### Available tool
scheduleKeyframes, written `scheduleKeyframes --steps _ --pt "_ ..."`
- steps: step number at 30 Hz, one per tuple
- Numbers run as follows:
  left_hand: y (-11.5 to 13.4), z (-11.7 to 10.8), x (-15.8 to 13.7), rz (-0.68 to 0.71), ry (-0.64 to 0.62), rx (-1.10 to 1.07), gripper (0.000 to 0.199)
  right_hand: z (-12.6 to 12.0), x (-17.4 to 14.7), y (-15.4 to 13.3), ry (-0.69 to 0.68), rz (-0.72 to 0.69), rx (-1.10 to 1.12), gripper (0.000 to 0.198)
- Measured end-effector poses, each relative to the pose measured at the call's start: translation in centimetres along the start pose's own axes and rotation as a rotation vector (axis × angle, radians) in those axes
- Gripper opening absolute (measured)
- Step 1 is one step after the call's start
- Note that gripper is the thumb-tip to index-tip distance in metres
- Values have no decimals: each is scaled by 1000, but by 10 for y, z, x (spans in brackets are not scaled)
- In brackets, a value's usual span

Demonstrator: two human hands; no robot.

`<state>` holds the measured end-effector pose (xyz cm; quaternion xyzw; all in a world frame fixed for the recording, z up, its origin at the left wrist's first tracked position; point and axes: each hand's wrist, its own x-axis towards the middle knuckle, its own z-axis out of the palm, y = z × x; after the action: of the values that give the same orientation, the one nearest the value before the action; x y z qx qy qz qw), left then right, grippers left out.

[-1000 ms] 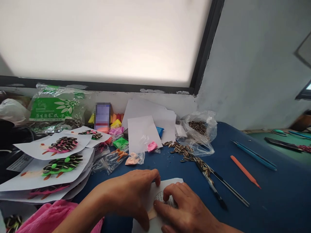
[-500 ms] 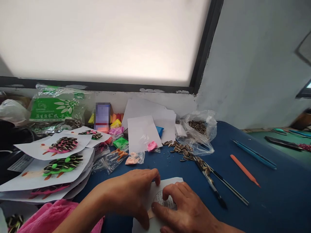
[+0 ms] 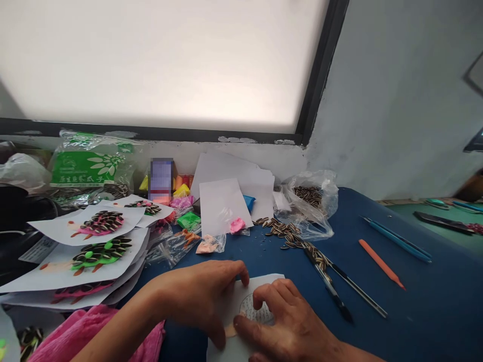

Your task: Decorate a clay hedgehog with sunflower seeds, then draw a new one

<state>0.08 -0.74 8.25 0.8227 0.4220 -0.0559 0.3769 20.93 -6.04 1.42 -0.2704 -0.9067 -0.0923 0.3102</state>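
A sheet of white paper (image 3: 271,279) lies before me on the table, bearing a drawn rounded outline filled with short pen strokes (image 3: 257,309). A flat piece of peach clay (image 3: 230,330) sits at the left of that outline. My left hand (image 3: 202,301) rests along the paper's left side, thumb and fingers spread apart around the clay. My right hand (image 3: 290,322) lies over the paper's right part, its fingers bent and apart from the thumb, whose tip touches the clay's edge. This hand covers part of the drawing.
Finished hedgehog pictures (image 3: 98,254) with sunflower seeds are stacked at left, above a pink cloth (image 3: 90,334). Loose seeds (image 3: 283,230) lie beside two brushes (image 3: 332,286). Farther right are an orange tool (image 3: 381,264) and blue pens (image 3: 398,240). Bagged clay (image 3: 211,244) stands behind.
My left thumb has shifted slightly left, showing more of the peach clay. My right hand stays nearly in place. The whole view has moved a little.
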Motion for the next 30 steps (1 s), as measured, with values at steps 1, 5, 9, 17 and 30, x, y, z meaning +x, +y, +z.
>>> scheduleKeyframes --steps 1,5,9,17,30 --pt "-1 -1 0 2 -6 -3 65 0 0 0 10 2 3 43" --pt "-1 -2 0 -4 -15 -12 65 2 0 1 24 -24 12 41" --pt "2 -3 0 -19 -11 5 66 1 0 1 5 -15 11 38" --pt "1 -2 -1 -11 -7 29 67 -5 -2 -1 114 56 21 25" --pt "3 -3 0 -4 -5 35 70 6 -4 1 50 24 -25 15"
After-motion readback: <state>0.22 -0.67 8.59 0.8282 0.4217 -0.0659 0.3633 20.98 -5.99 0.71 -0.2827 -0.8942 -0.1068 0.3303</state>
